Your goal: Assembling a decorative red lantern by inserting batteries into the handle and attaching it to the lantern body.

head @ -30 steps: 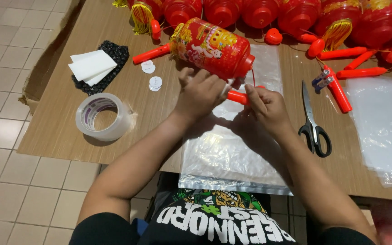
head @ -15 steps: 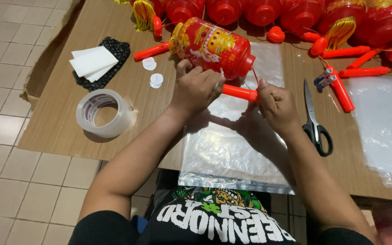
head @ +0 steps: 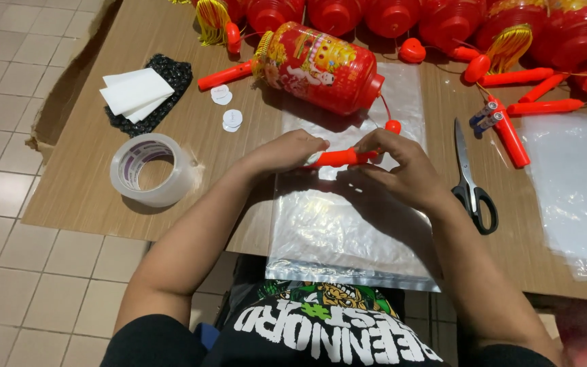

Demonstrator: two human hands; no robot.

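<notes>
While both hands hover over the clear plastic bag (head: 348, 231), the left hand (head: 287, 153) and right hand (head: 402, 166) each close their grip on one end of an orange stick (head: 340, 158), held level. Just beyond it lies the red lantern (head: 321, 64); its thin cord seems to run toward the stick. Scissors (head: 470, 180) lie right of the bag, a tape roll (head: 151, 170) left of it, all on the wooden surface (head: 90, 183).
</notes>
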